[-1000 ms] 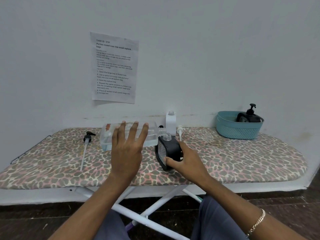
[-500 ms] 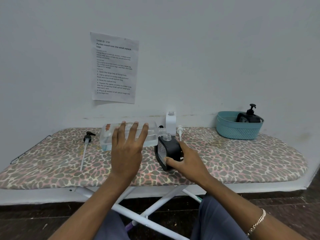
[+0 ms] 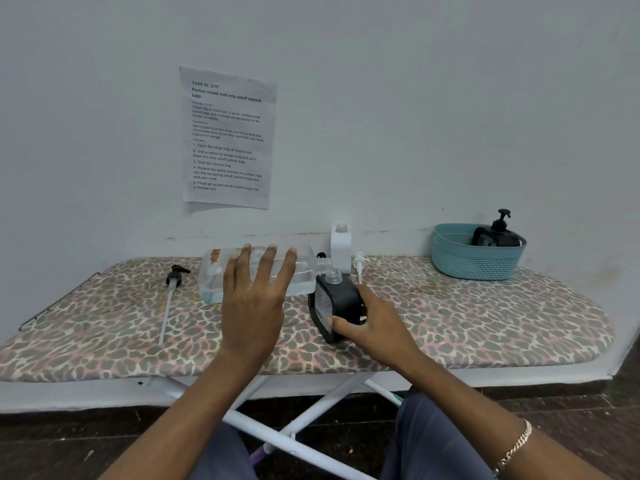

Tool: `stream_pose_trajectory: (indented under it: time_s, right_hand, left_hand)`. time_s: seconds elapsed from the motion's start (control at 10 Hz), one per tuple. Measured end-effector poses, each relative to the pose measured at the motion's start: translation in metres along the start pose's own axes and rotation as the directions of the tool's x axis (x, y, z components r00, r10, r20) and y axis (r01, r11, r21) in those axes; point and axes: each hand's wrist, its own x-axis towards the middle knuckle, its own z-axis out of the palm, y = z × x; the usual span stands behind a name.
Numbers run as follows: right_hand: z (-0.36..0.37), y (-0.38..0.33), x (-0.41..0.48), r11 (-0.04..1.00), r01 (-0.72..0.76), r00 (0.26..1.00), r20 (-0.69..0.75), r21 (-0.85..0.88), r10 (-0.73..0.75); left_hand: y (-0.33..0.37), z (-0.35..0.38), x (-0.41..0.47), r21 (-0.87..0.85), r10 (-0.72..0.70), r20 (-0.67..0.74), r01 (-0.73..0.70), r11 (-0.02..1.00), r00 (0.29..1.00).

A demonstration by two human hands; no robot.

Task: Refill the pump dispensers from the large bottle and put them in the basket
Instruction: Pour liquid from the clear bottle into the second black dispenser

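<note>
Your right grip [image 3: 374, 323] is clamped on the black square plastic dispenser [image 3: 341, 299], tilting its open neck under the mouth of the large clear plastic bottle [image 3: 213, 282]. Your left grip [image 3: 254, 303] lies straight-fingered across that sideways bottle, likely steadying the pour.

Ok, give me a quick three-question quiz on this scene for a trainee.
1. True or false: the white bottle has its pump fitted.
2. What sits in the basket? A) a black dispenser with pump B) a spoon C) a ziplock bag
3. Which hand grips the open black dispenser?
Key: 1 false; 2 A; 3 the right hand.
</note>
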Motion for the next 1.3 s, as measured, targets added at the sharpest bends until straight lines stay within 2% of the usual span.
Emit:
stream_pose_trajectory:
  time_s: [1.3]
  right_hand:
    - [0.0022,0.0072,0.0025,1.0,0.006,1.0,-0.01,0.007,-0.006]
  left_hand:
    - [-0.0003,-0.001,0.0002,-0.004,0.001,0.005,-0.001,1.0,1.0]
